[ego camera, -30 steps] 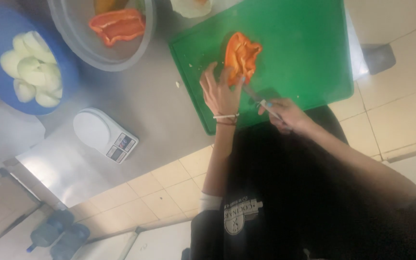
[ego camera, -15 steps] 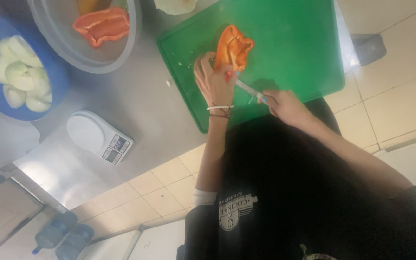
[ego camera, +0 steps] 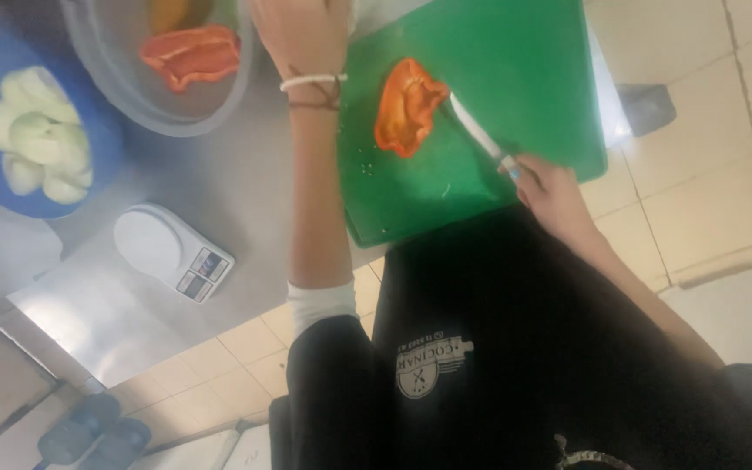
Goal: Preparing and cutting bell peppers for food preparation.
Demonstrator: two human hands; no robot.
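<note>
The right hand (ego camera: pixel 550 187) is closed around the handle of a white-bladed knife (ego camera: pixel 478 130), whose tip lies against the edge of an opened orange pepper piece (ego camera: pixel 406 106) on the green cutting board (ego camera: pixel 524 78). The left hand (ego camera: pixel 299 30) is stretched away from the board, up toward the top edge of the view beside the clear bowl (ego camera: pixel 132 96); its fingers run out of frame, so whether it is open or holding something cannot be told.

As far as the work shows, one red-orange pepper piece (ego camera: pixel 191 54) already lies in the clear bowl, with something yellow-orange behind it — that much looks done. The piece on the board lies flattened, cut open, with a few pale seeds scattered just beside it on the green surface; it appears not yet cut smaller.

Also on the steel worktop (ego camera: pixel 245 209): a blue bowl (ego camera: pixel 89 165) of pale peeled pieces to the left, and a small white kitchen scale (ego camera: pixel 171 252) near the front edge.
</note>
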